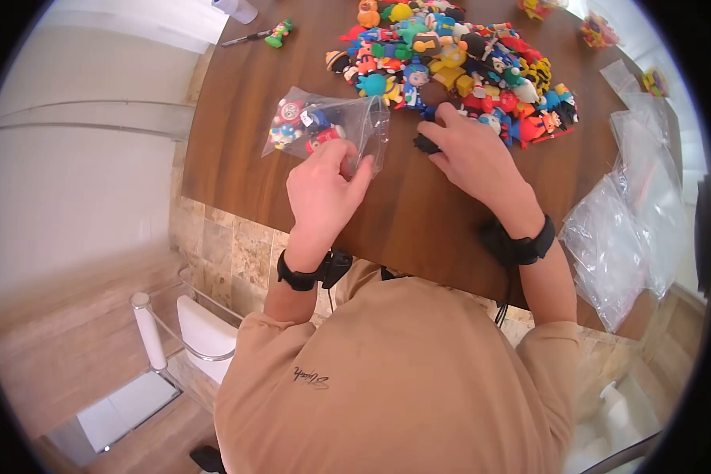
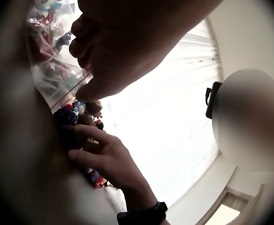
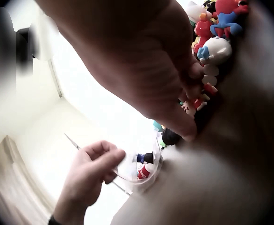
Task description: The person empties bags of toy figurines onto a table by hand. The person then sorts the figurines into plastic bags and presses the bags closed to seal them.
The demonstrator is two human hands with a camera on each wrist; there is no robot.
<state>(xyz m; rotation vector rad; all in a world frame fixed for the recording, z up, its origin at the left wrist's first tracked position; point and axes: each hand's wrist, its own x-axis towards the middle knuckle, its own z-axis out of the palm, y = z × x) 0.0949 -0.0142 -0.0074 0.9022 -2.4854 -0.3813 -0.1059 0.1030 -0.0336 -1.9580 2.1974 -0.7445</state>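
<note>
A clear zip bag (image 1: 363,118) with several small figures inside lies on the brown table. The left hand (image 1: 324,186) pinches the bag's open edge between thumb and fingers; the left wrist view shows the bag's red seal line beside that hand (image 2: 113,56). Near the table's middle, the right hand (image 1: 478,162) has its thumb and fingers around a small black figure (image 1: 426,144), at the near edge of a large pile of colourful toy figures (image 1: 450,55). In the right wrist view a dark round part (image 3: 170,137) shows by the right hand's fingertip.
Empty clear bags (image 1: 608,237) lie along the table's right side. At the back left are a green figure (image 1: 278,33), a pen (image 1: 246,39) and a white cup-like object (image 1: 235,9). Several colourful flower-like objects (image 1: 599,30) stand at the back right.
</note>
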